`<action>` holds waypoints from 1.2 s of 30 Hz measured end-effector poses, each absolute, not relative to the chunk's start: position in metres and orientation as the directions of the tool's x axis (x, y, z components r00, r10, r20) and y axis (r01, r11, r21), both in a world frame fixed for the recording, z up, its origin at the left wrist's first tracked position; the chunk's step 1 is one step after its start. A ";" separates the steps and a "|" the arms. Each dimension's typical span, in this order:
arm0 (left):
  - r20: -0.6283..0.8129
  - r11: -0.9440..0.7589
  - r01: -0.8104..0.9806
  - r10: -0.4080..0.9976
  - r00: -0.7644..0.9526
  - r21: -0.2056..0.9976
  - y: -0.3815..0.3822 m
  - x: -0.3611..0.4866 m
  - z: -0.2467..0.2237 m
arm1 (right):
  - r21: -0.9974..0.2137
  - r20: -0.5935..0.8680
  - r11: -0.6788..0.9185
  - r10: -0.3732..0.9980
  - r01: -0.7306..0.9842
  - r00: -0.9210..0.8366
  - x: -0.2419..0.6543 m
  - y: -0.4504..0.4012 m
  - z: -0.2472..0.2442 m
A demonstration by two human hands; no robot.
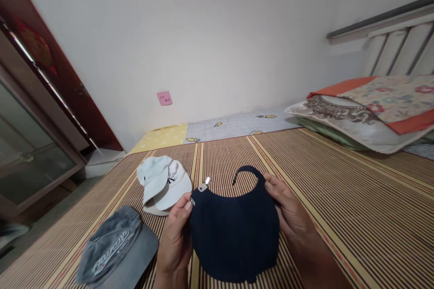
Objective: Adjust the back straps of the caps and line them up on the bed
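A dark navy cap (235,235) is held up between both hands, its back opening toward the top, with a loose curved strap on the right and a metal buckle (205,184) on the left. My left hand (176,235) pinches the cap's left edge beside the buckle. On the right edge, near the base of the strap, my right hand (288,207) grips the cap between thumb and fingers. To the left lies a grey cap (117,248) with white lettering. Behind it rest a pale blue cap (154,178) and a white cap (176,187), overlapping.
A striped mat (325,180) covers the bed. Stacked pillows (359,117) with an orange-edged floral cloth lie at the back right, below a radiator (407,49). A pink note (164,98) is on the wall. A reddish-brown door frame (68,67) stands at left.
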State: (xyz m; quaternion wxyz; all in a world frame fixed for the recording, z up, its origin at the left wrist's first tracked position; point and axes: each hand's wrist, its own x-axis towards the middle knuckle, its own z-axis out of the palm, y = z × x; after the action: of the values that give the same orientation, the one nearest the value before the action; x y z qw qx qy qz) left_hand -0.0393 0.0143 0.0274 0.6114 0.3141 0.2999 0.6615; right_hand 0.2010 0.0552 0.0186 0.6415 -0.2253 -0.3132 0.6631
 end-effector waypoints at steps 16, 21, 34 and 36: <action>0.051 -0.045 -0.493 0.999 -0.003 0.869 0.005 -0.036 0.043 | -0.743 0.141 0.010 0.980 -0.669 -0.143 0.207 0.053 0.032; 0.028 -0.021 -0.437 1.000 0.011 0.899 0.006 -0.032 0.045 | -0.772 0.134 -0.015 0.973 -0.635 -0.186 0.205 0.050 0.036; -0.013 0.027 -0.413 0.999 0.037 0.910 0.000 -0.030 0.051 | -0.959 0.173 0.050 0.884 -0.279 -0.435 0.219 0.043 0.044; -0.026 0.043 -0.418 0.999 0.046 0.907 -0.002 -0.030 0.053 | -0.940 0.211 0.084 0.904 -0.331 -0.371 0.218 0.043 0.045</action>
State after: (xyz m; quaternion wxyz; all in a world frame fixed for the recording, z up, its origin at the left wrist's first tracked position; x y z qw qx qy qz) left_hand -0.0301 -0.0023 0.0529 0.6141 0.3819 0.3799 0.5769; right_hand 0.2176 0.0430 0.0449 0.4950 -0.2631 -0.5450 0.6235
